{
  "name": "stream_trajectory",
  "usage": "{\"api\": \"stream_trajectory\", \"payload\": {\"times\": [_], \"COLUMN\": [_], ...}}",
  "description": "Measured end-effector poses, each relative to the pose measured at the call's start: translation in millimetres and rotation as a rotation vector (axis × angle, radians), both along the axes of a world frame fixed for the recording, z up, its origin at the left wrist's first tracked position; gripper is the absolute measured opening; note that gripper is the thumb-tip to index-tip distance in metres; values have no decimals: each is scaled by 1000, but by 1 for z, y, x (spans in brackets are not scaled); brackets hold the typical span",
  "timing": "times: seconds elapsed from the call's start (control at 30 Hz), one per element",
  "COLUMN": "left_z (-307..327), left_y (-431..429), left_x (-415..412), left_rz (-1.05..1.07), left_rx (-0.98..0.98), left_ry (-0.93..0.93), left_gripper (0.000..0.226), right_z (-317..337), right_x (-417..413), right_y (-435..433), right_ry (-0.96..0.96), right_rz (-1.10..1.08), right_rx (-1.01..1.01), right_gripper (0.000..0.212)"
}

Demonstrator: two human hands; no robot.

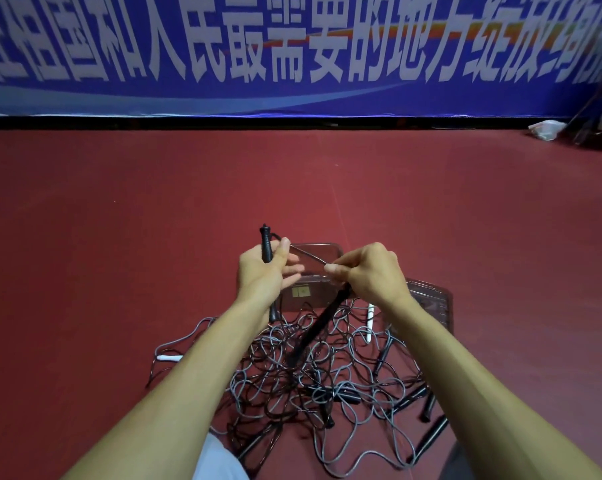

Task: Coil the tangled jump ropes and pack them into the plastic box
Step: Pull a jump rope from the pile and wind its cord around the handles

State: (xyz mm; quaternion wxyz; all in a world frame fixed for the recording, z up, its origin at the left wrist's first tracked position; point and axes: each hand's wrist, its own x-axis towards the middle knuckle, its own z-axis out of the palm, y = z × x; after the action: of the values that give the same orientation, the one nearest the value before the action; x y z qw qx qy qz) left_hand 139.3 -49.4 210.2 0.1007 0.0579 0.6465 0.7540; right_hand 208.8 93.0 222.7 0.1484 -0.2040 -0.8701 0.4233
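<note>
1. The red floor [119, 237] carries everything. A blue banner [292, 46] runs along its far edge, and a plastic bag [547, 129] lies in the far right corner.
2. The pile of ropes [292, 375] sprawls on the floor between the forearms, grey and black cords looped through each other. It looks mostly uncoiled.
3. The clear box [322, 292] stands open just beyond the pile and directly behind both hands. What looks like its lid [434, 303] lies to its right.
4. The left grip [264, 268] is curled round a black handle [265, 242], which it holds upright with its long axis pointing away from the person.
5. The right grip [368, 271] pinches a thin cord [310, 258] between thumb and fingertips. The cord runs taut and nearly level across to the left grip.
6. A second black handle [323, 323] slants down from under the right grip into the pile. I cannot tell whether it is held.
7. White handles lie at the pile's right [370, 322] and left [169, 358] edges.
8. The next wrap probably turns on that cord. The loops below are likely to snag it as it comes free.
</note>
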Motion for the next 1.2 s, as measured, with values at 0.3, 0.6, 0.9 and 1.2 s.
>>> {"api": "stream_trajectory", "payload": {"times": [0.3,0.6,0.9,1.2], "left_z": [-11,-8,6,8], "left_y": [8,10,-5,-12], "left_x": [16,19,16,20], "left_rz": [-494,-475,-488,-490], "left_rx": [-738,-949,-927,-1011], "left_ry": [504,738,876,896], "left_gripper": [19,29,9,10], "right_z": [4,8,6,17], "right_x": [5,10,11,17], "right_y": [14,21,14,9], "right_ry": [106,169,24,3], "right_rz": [-128,-162,101,306], "right_rx": [-602,-827,-30,-291], "right_gripper": [40,44,55,56]}}
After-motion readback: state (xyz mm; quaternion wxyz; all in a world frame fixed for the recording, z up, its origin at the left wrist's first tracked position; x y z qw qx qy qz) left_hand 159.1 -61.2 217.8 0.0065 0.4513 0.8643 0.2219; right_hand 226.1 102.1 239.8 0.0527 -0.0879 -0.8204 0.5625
